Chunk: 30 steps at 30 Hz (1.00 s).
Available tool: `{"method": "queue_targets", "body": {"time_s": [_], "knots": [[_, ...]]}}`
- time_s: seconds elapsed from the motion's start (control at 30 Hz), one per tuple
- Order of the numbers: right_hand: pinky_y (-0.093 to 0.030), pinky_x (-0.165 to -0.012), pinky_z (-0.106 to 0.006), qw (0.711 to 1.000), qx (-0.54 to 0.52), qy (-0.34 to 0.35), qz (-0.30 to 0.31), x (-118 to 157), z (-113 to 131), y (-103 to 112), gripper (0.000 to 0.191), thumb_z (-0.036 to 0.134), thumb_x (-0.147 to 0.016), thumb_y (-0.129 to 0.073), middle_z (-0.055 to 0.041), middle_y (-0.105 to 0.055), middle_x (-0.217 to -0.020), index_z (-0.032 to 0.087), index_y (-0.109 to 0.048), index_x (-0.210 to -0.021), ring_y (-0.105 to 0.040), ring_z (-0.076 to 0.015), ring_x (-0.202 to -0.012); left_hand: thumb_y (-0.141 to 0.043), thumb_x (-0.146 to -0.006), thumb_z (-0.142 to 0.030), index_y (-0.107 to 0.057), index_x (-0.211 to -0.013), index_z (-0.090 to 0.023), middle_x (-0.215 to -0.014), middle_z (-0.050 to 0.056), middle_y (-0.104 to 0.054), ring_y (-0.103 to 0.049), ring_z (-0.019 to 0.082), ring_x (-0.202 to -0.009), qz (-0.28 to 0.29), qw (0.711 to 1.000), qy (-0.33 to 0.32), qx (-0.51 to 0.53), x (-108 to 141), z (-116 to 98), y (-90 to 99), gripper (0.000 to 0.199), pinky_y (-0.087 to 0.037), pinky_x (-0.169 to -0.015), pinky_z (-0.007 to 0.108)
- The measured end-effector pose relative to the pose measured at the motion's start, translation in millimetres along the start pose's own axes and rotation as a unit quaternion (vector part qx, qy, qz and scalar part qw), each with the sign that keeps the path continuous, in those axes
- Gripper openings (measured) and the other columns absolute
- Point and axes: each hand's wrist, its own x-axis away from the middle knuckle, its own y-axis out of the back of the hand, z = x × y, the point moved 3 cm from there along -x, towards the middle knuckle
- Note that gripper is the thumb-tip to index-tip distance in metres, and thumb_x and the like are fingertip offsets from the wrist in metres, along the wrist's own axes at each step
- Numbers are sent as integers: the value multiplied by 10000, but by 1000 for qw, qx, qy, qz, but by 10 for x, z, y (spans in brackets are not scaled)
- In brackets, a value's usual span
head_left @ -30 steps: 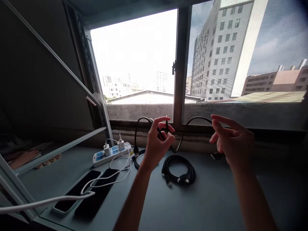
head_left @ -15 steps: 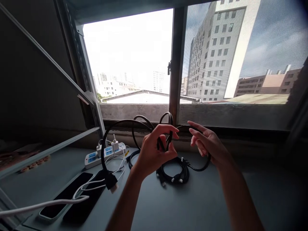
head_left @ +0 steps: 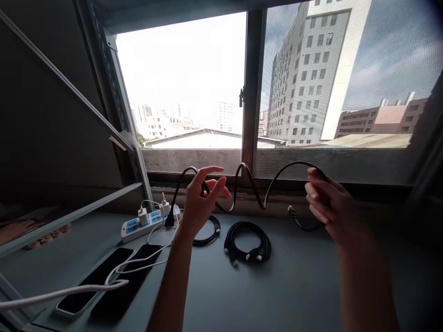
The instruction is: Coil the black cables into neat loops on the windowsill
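A black cable (head_left: 254,188) hangs in wavy loops between my two hands, above the grey table. My left hand (head_left: 204,193) is around its left part, with the thumb and fingers curved and a gap between their tips; the cable passes behind the fingers. One dark plug (head_left: 170,218) dangles to the left of that hand. At the right, my right hand (head_left: 323,198) is closed on the cable, its fingers bent together. The other connector (head_left: 292,211) hangs below and left of my right hand.
Two coiled black cables, one in the middle (head_left: 267,244) and one behind my left wrist (head_left: 207,240), lie on the table (head_left: 277,295). At the left are a power strip (head_left: 133,226), white cords and two phones (head_left: 95,281). A metal frame and window stand beyond.
My hands have moved apart, the right one outward and the left one slightly left. The cable's bunched loops have opened into a wide wave, and my right hand's fingers have closed.
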Motion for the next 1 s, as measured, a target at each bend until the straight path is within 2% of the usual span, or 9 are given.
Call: {"method": "queue_targets", "body": {"time_s": [0.13, 0.27, 0.3, 0.33, 0.43, 0.5, 0.77, 0.87, 1.0], "knots": [[-129, -220, -109, 965, -183, 2, 188, 24, -7, 32, 130, 311, -862, -480, 131, -413, -380, 264, -601, -869, -141, 9, -194, -477, -891, -458, -533, -1074, -231, -500, -34, -578, -300, 57, -327, -12, 1000, 11, 17, -24, 61, 80, 297, -207, -337, 165], [-206, -286, -75, 720, -544, -49, 427, 136, 99, -40, 398, 260, -935, -257, 133, -394, -290, 258, -655, -938, -283, 2, -174, -455, -888, -504, -557, -1074, -220, -346, -94, -367, -275, 69, -290, -93, 995, 9, -22, -46, 114, 190, 354, -203, -325, 179], [-211, -297, -74, 699, -567, -52, 433, 155, 127, -47, 412, 234, -927, -247, 135, -391, -280, 257, -658, -951, -303, -1, -174, -480, -878, -500, -563, -1067, -227, -342, -103, -324, -265, 70, -291, -119, 993, 6, -23, -51, 125, 218, 342, -196, -321, 184], [-192, -300, -70, 723, -557, -43, 407, 158, 143, -45, 397, 215, -913, -267, 147, -358, -256, 261, -660, -948, -271, 3, -156, -500, -871, -494, -565, -1065, -237, -350, -107, -300, -247, 69, -293, -141, 990, 4, -18, -54, 135, 240, 329, -180, -316, 190], [-32, -291, -71, 904, -377, 12, 202, 117, 136, 61, 322, 343, -871, -372, 187, -70, -178, 248, -678, -906, 46, 22, -126, -500, -877, -479, -590, -1020, -250, -398, -103, -243, -177, 66, -322, -169, 986, 1, 4, -49, 148, 266, 285, -133, -334, 214], [55, -298, -88, 967, -235, 3, 100, 94, 108, 153, 434, 499, -847, -359, 192, 79, -202, 225, -690, -907, 185, 19, -170, -479, -891, -461, -623, -946, -240, -429, -93, -191, -138, 72, -353, -165, 986, -19, 16, -30, 127, 253, 270, -112, -361, 236], [-152, -224, -150, 977, 32, -129, 164, 8, -131, -61, 494, 512, -811, -490, 57, -518, -521, 239, -551, -1218, -259, -30, -262, -446, -896, -448, -627, -616, -200, -370, -60, -249, -170, 73, -324, -150, 982, -107, 28, 80, 1, 147, 416, -103, -379, 274], [-218, -251, -147, 976, 105, -139, 133, -22, -250, -205, 549, 478, -731, -612, -9, -594, -710, 194, -537, -1194, -455, -70, -412, -422, -906, -448, -608, -563, -193, -357, -48, -286, -213, 72, -311, -139, 980, -143, 11, 116, -27, 94, 466, -133, -373, 272], [-208, -277, -133, 971, 146, -128, 137, -42, -374, -340, 518, 472, -703, -655, -38, -598, -810, 163, -570, -1110, -404, -38, -437, -411, -919, -441, -578, -543, -187, -384, -41, -341, -231, 66, -312, -104, 978, -180, -27, 176, -53, 15, 483, -147, -373, 270]]}}
